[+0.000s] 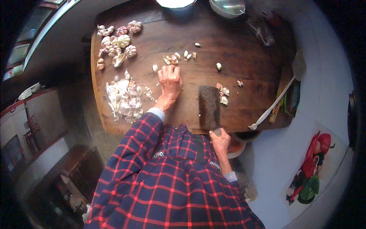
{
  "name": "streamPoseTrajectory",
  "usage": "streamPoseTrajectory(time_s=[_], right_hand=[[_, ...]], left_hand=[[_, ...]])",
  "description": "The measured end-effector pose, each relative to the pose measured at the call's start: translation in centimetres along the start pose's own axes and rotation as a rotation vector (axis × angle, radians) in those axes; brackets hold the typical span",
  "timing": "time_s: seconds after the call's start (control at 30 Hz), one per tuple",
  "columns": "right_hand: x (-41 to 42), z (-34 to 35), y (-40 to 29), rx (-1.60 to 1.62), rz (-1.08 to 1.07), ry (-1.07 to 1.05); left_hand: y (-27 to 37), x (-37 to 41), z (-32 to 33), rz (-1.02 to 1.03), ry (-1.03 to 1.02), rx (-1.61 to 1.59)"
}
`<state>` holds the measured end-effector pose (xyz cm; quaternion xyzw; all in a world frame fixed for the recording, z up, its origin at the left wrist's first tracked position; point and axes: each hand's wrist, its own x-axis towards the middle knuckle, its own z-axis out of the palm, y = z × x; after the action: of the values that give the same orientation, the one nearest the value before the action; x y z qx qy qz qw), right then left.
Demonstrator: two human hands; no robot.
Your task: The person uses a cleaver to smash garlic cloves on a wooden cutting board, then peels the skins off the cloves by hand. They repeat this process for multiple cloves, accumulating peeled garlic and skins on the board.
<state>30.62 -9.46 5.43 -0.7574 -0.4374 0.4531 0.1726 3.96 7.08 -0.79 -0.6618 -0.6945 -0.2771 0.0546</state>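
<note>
My right hand (221, 140) grips the handle of a dark-bladed cleaver (209, 107), whose broad blade lies over the near edge of the wooden table. My left hand (169, 81) rests on the tabletop with its fingers curled down; its fingertips are hidden, so whether it holds a clove cannot be seen. Just beyond its knuckles lies a small cluster of garlic cloves (172, 59), and a single clove (155, 68) sits to its left. Small chopped garlic bits (149, 94) lie left of the wrist. More cloves (218, 66) and peeled skins (224, 100) are right of the blade.
Whole garlic bulbs (123, 41) fill the table's far left, above a heap of papery garlic skins (125, 98). Bowls (228, 8) stand at the far edge. A long-handled utensil (276, 101) lies along the right edge. Below the table's right side is a container (236, 147).
</note>
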Motion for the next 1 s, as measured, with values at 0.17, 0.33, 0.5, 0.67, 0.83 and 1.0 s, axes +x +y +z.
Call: streamPoseTrajectory(time_s=[0.17,0.33,0.5,0.67,0.83,1.0], right_hand=[[-0.1,0.7,0.5,-0.024,-0.003,0.026],[-0.2,1.1,0.1,-0.023,0.014,0.04],[-0.7,0.8,-0.8,-0.018,0.021,0.036],[-0.8,1.1,-0.4,-0.019,0.041,0.058],[-0.9,1.0,-1.6,0.035,0.096,0.058],[-0.2,1.2,-1.0,0.054,0.111,0.054]], left_hand=[[0.5,0.8,0.6,0.038,-0.106,0.067],[0.7,1.8,1.0,0.156,-0.2,0.103],[0.0,7.2,3.0,0.09,-0.127,-0.183],[-1.7,14.5,6.9,-0.013,-0.07,-0.181],[-3.3,17.2,8.6,-0.049,-0.028,-0.122],[-1.2,15.1,6.1,0.171,-0.16,-0.223]])
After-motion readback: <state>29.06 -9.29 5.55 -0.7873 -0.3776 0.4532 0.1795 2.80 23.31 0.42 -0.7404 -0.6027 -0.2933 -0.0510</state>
